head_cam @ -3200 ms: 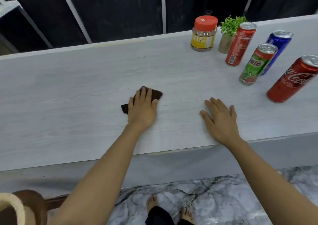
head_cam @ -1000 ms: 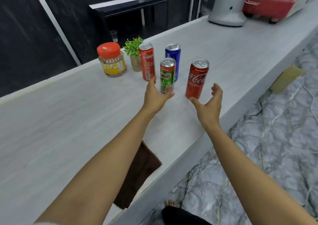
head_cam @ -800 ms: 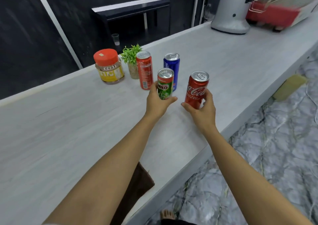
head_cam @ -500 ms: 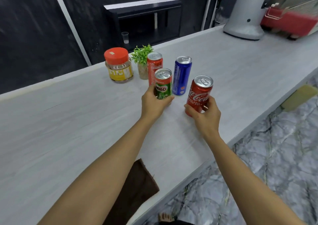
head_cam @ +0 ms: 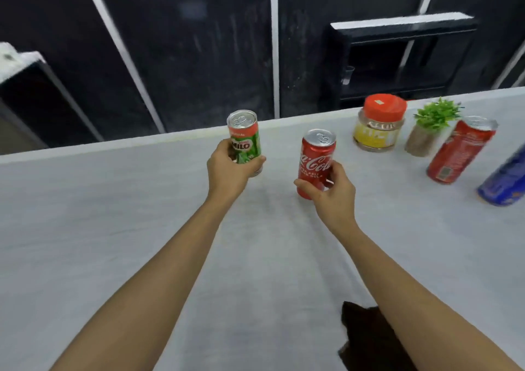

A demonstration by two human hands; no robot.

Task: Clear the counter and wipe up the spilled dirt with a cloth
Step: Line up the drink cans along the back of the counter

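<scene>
Dark brown cloth point(head_cam: 365, 339) lies at the near edge of the pale grey worktop point(head_cam: 113, 214), under the right forearm and well behind both hands, untouched. No spilled dirt can be made out.

Head view, change: half a second ago the green Milo can point(head_cam: 245, 138) and the red Coca-Cola can point(head_cam: 315, 157) were gripped within the cluster. Both are now well to the left of it. Judgement: the clearing step is under way and wiping waits.

Left hand point(head_cam: 230, 169) wraps the lower half of the Milo can, thumb in front, can upright. Right hand point(head_cam: 331, 191) grips the Coca-Cola can low on its side. Whether either base touches the worktop cannot be told.

Right of the right hand: an orange-lidded jar point(head_cam: 379, 126), a small green potted plant point(head_cam: 431, 126), a second red can point(head_cam: 460, 152) and a blue can point(head_cam: 502, 180).
</scene>
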